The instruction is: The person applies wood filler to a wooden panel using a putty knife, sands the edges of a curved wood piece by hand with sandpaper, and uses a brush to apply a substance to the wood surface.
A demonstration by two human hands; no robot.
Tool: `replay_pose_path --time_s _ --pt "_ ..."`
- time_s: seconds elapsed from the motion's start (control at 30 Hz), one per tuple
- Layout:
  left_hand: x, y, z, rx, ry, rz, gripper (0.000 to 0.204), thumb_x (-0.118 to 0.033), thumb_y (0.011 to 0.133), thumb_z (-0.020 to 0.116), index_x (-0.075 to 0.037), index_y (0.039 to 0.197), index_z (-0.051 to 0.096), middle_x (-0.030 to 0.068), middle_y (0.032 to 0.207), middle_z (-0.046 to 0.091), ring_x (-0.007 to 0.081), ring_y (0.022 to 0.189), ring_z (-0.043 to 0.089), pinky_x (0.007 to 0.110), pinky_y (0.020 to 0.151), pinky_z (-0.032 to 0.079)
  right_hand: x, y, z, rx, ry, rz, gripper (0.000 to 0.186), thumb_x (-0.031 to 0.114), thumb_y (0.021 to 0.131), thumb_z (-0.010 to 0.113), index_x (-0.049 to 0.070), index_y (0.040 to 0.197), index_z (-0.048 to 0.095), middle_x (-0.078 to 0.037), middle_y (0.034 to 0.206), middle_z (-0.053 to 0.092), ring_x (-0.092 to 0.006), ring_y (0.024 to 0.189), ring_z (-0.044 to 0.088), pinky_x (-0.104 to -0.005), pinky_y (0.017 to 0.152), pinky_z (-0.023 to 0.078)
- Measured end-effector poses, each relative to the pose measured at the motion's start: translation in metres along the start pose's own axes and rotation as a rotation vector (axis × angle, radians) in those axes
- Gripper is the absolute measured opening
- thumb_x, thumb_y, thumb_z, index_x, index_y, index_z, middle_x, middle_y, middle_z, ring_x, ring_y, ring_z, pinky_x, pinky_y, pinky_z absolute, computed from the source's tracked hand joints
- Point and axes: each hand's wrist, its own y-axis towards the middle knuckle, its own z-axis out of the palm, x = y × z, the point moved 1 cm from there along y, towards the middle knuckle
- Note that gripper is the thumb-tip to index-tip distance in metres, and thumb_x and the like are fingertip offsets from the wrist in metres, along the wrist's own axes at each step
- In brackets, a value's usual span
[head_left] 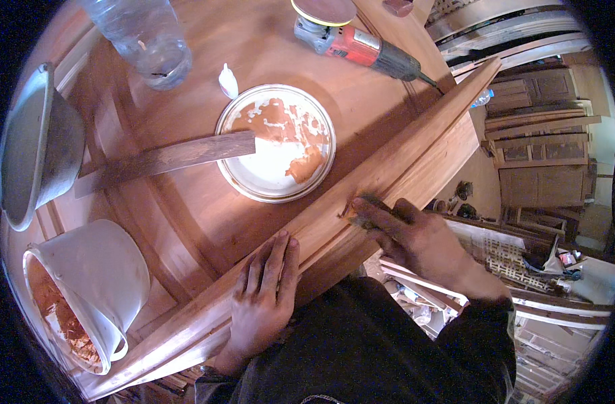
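Workshop background: doors and long boards are stacked along the right side, beyond a tabletop (371, 104) of reddish-brown wood. A long wooden moulding (319, 229) lies at the near side of the tabletop, directly before the person. Its long axis runs diagonally, from lower left to upper right, with a groove along its length.

Left hand (262, 289): laid flat on the moulding, fingers extended and close together, palm down, grasping nothing visible. Right hand (422, 239): fingers bent and closed around a small dark pad (351, 214), its exact kind unclear, which meets the moulding's upper face.

Governing relation: the pad contact point lies to the right of the left fingers and slightly farther from the body, on the same long axis. The right hand is at this point; the left hand is near it, with a bare stretch of moulding between.

Adjacent items: across the moulding sits a round white lid (274, 176) smeared with orange paste, a flat wood strip (166, 159) resting over its left rim. A power tool with a disc (361, 48) lies beyond, at upper right. At lower left, a tilted white bucket (109, 266) contains orange material.
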Motion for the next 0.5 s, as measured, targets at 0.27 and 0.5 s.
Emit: replay_pose_path --time_s 0.27,0.5 --pt "-0.001 -0.002 -0.006 0.009 0.016 -0.014 0.050 -0.012 0.089 0.057 0.002 0.137 0.051 0.0163 0.142 0.049 0.0315 0.121 0.055 0.044 0.099 0.048 0.006 -0.006 -0.004 -0.034 -0.081 -0.024 0.061 0.016 0.090 0.057 0.025 0.147 0.039 -0.020 0.105 0.059 -0.0354 0.064 0.064 -0.0451 0.054 0.058" --pt "-0.001 0.000 -0.003 -0.012 0.060 0.016 0.050 -0.014 0.089 0.059 0.001 0.136 0.051 0.0157 0.141 0.050 0.0296 0.120 0.056 0.042 0.098 0.048 0.018 0.013 -0.039 0.135 -0.420 -0.121 0.055 0.017 0.090 0.051 0.022 0.144 0.045 -0.020 0.111 0.062 -0.0325 0.066 0.069 -0.0427 0.057 0.060"
